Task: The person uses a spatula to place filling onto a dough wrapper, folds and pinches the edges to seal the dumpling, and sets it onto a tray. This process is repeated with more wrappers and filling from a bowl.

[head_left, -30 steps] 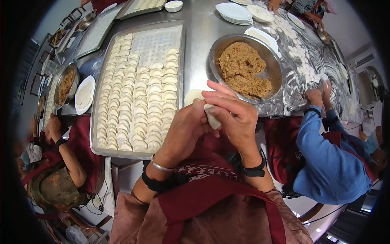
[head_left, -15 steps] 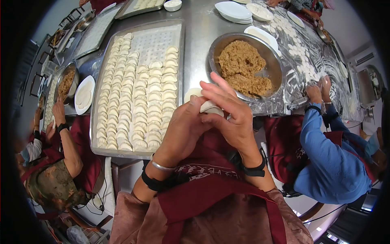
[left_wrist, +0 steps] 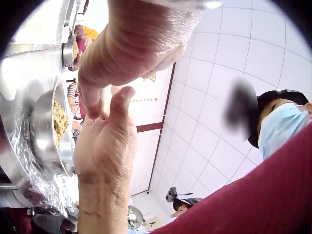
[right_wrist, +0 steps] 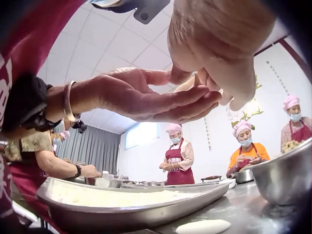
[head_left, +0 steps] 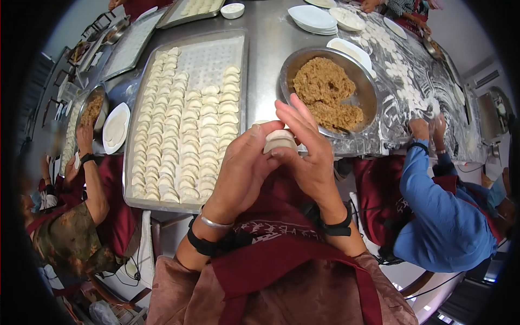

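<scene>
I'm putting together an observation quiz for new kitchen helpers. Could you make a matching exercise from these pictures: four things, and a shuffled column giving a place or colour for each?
Things
1. Piece of dough
2. Brown filling
3. Rows of dumplings
4. Camera wearer's apron

Places or colours
A. On the large tray
B. Dark red
C. Held between the left hand and right hand
D. In a round metal bowl

Pairs: 1-C, 2-D, 3-A, 4-B

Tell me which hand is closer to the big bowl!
Right: the right hand is close in front of the big bowl; the left hand is farther off, on the side toward the tray.
</scene>
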{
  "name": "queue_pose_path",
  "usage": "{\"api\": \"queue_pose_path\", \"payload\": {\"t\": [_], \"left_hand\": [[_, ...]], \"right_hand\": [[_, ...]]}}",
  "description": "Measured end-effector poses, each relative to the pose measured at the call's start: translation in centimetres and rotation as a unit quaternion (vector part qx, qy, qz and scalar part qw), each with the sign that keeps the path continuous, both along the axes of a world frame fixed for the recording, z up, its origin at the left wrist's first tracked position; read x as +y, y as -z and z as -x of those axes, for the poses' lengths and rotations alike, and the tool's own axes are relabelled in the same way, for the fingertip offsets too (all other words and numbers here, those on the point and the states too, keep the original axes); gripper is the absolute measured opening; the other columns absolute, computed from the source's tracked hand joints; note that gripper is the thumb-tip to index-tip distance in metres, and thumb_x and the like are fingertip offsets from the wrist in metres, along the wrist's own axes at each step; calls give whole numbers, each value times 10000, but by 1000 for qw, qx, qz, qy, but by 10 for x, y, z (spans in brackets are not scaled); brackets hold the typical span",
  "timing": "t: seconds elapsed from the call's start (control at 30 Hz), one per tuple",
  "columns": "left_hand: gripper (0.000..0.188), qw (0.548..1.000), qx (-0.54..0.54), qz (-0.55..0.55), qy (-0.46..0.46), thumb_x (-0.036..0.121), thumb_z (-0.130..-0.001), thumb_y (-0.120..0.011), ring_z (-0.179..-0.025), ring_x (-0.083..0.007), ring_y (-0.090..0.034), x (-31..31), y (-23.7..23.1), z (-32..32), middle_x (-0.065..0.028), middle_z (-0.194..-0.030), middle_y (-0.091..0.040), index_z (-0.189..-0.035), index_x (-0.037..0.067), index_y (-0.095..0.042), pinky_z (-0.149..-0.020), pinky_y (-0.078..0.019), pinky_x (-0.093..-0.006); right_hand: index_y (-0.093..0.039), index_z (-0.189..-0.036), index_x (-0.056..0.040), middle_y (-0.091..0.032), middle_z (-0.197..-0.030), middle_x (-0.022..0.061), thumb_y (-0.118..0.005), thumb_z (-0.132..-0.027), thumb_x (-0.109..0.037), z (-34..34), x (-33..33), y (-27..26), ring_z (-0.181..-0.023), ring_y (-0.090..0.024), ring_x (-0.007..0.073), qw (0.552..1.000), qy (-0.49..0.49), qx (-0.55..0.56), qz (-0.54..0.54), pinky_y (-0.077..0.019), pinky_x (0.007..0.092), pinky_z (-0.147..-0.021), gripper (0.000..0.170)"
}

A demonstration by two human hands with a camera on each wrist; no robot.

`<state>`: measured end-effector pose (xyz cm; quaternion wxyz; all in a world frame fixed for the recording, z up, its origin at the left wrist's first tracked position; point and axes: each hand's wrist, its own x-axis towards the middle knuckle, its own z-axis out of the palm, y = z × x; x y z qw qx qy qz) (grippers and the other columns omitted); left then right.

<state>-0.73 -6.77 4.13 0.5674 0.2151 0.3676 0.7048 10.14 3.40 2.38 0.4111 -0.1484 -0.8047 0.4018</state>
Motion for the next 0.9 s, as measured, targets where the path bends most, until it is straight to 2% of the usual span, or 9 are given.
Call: {"api": "queue_pose_path", "payload": {"t": [0.1,0.27,0.37,0.5,0.6,0.63,0.73,0.8,0.9], "left_hand": [[509,1000,-9,-1,-9,393,-1044,-372,-1118,-221,-572,2,-3,-3,-137,-1232,-565,-1261,-49,-502,-997,-456,-390],[488,1000,-10,15,-19,370,-1055,-350,-1121,-202,-565,8,-7,-13,-133,-1211,-575,-1264,-44,-501,-1008,-444,-379],[477,999,-37,8,0,358,-1058,-342,-1129,-198,-559,8,-5,-5,-127,-1213,-574,-1261,-44,-497,-1012,-440,-376],[447,994,-107,-18,21,328,-1060,-341,-1130,-213,-561,9,-2,-3,-127,-1216,-570,-1249,-46,-496,-1010,-441,-386],[418,1000,-10,-22,-1,305,-1060,-348,-1120,-224,-565,8,-6,-10,-128,-1209,-570,-1234,-44,-499,-1010,-440,-403],[387,996,-83,-27,-5,281,-1057,-364,-1115,-230,-569,7,-4,-10,-136,-1213,-566,-1212,-45,-502,-1008,-444,-405],[365,997,-69,-18,-1,259,-1056,-372,-1124,-225,-567,-3,-2,-3,-148,-1235,-555,-1203,-48,-503,-998,-455,-382],[318,997,-72,-31,4,190,-1028,-450,-1101,-239,-589,-16,-4,10,-165,-1204,-577,-1215,-63,-496,-979,-482,-360],[349,998,11,45,-36,53,-924,-578,-1043,-273,-630,-28,-8,39,-184,-1099,-629,-1230,-93,-496,-978,-517,-375]], "right_hand": [[-665,-1150,-44,-632,-1251,141,-663,-874,-229,1,-2,2,-1343,-429,374,998,47,20,44,-367,445,-1077,332],[-614,-1207,-19,-601,-1279,174,-665,-862,-309,3,10,19,-1316,-442,408,994,16,-1,-105,-385,471,-1047,453],[-613,-1180,1,-603,-1260,187,-653,-875,-289,4,2,5,-1292,-466,411,990,76,-27,-114,-390,484,-1036,422],[-614,-1138,13,-615,-1223,196,-651,-878,-282,-2,-1,12,-1272,-483,415,986,79,-23,-148,-401,485,-1025,395],[-612,-1113,13,-618,-1206,203,-663,-868,-272,4,-9,14,-1262,-488,419,980,98,0,-172,-413,483,-1012,379],[-611,-1105,11,-619,-1203,204,-666,-866,-265,5,-11,14,-1258,-491,420,979,103,-19,-173,-418,481,-1008,370],[-606,-1129,17,-619,-1199,211,-668,-871,-244,5,-19,15,-1250,-497,419,984,85,-28,-154,-424,472,-1003,372],[-596,-1177,21,-617,-1198,220,-648,-896,-262,3,-24,14,-1247,-499,419,990,60,-16,-125,-426,469,-999,403],[-590,-1200,30,-619,-1193,229,-620,-922,-288,-5,-22,23,-1195,-539,415,992,74,-25,-94,-441,456,-981,424]]}}
